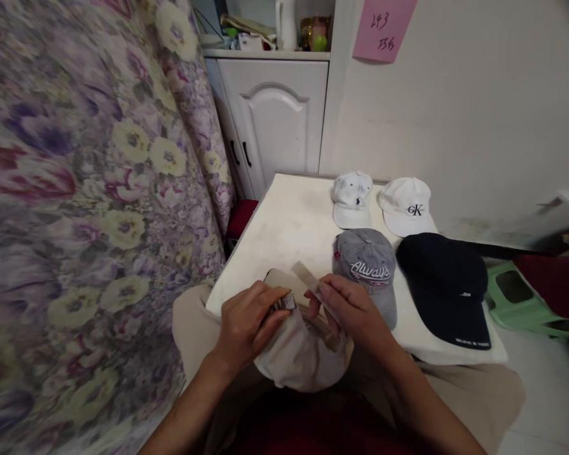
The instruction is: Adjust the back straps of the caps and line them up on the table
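Note:
A beige baseball cap lies over my lap at the table's near edge, its back opening turned up. My left hand pinches the metal buckle at one side of that opening. Between the thumb and fingers of my right hand is the cap's loose beige strap, its free end pointing up and left. The strap's end is apart from the buckle. Just beyond my right hand sits a grey cap with "Always" lettering.
On the cream-covered table are a pale cap, a white cap and a dark navy cap. A floral curtain hangs close on the left. A green stool stands at right, a white cabinet behind.

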`<action>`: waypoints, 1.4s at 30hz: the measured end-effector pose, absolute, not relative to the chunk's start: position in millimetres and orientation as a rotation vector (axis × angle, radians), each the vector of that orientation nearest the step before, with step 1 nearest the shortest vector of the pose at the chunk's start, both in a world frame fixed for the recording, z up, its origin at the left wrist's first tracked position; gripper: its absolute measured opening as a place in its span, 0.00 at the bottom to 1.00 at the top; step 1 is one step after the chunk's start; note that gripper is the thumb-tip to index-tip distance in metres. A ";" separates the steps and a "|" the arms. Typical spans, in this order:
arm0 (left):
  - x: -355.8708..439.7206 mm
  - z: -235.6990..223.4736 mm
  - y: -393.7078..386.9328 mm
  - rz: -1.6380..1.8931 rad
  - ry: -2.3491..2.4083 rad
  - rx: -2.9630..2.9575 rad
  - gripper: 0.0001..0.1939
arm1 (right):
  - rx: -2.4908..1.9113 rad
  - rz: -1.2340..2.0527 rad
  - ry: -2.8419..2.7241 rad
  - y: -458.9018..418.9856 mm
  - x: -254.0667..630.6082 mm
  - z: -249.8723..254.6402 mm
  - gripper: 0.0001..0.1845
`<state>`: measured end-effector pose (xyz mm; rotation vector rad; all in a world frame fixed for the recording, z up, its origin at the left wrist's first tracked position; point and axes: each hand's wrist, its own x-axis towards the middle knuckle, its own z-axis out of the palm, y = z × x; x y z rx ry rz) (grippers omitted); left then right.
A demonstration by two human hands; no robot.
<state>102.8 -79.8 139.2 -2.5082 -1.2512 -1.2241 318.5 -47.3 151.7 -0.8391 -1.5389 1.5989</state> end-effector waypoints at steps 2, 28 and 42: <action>100.9 139.0 -79.2 -1.234 -1.252 -2.527 0.11 | -0.751 1.712 -1.412 -46.2 322.7 153.5 0.12; 99.1 169.7 -88.5 -1.504 -1.978 -2.954 0.12 | -0.853 1.625 -1.445 -45.7 298.8 149.8 0.10; 91.6 155.1 -76.1 -2.048 -2.362 -3.135 0.08 | -0.852 1.522 -1.658 -45.8 308.9 153.4 0.11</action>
